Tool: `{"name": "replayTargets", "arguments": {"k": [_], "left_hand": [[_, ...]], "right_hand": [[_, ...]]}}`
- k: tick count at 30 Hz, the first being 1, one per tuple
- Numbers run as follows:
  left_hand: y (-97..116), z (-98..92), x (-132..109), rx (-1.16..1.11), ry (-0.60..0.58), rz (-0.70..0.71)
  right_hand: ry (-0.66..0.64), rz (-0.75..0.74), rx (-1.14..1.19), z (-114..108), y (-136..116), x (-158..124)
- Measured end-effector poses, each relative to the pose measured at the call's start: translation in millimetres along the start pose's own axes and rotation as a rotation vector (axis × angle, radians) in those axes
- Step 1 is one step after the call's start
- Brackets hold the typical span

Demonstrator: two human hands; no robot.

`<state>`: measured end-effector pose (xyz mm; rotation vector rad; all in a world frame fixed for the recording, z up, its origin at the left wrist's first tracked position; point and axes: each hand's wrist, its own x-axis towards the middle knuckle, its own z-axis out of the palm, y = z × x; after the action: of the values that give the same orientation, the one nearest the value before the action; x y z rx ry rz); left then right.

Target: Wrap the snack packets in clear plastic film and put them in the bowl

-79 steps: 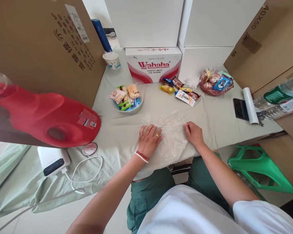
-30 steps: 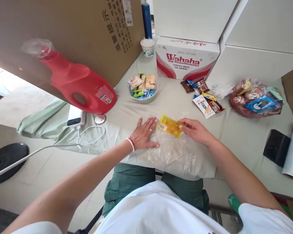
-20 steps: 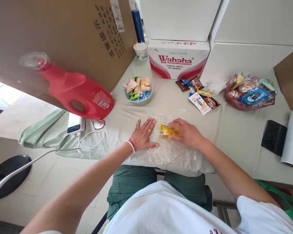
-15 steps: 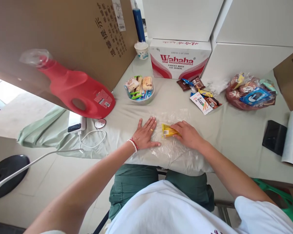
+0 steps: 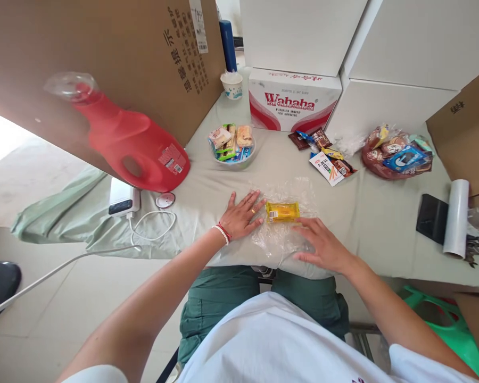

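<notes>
A yellow wrapped snack (image 5: 282,212) lies flat on a crinkled sheet of clear plastic film (image 5: 277,242) near the table's front edge. My left hand (image 5: 243,215) rests palm down with its fingers spread, on the film's left part, just left of the snack. To the snack's lower right, my right hand (image 5: 318,243) hovers over the film with its fingers apart and nothing between them.
A clear bowl of snacks (image 5: 232,161), loose packets (image 5: 327,168) and a bag of snacks (image 5: 399,159) stand farther back, before a Wahaha box (image 5: 293,103). At left are a red jug (image 5: 138,149) and a white power bank (image 5: 123,198); a film roll (image 5: 456,218) is at right.
My right hand has let go of the yellow snack and moved right and toward me, its fingers opened. The snack now lies uncovered. The view has shifted slightly.
</notes>
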<state>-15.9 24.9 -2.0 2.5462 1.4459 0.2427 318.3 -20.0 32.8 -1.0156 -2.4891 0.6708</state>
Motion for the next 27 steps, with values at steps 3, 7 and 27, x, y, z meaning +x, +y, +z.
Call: {"name": "replayTargets", "arguments": {"k": [3, 7, 27], "left_hand": [[-1, 1.0, 0, -0.006, 0.017, -0.015], [-3, 0.4, 0, -0.021, 0.064, -0.017], [22, 2.3, -9, -0.545, 0.296, -0.467]], "right_hand": [[0.04, 0.028, -0.041, 14, -3, -23], [0.151, 0.013, 0.054, 6, -4, -12], [-0.153, 0.41, 0.17, -34, 51, 106]]}}
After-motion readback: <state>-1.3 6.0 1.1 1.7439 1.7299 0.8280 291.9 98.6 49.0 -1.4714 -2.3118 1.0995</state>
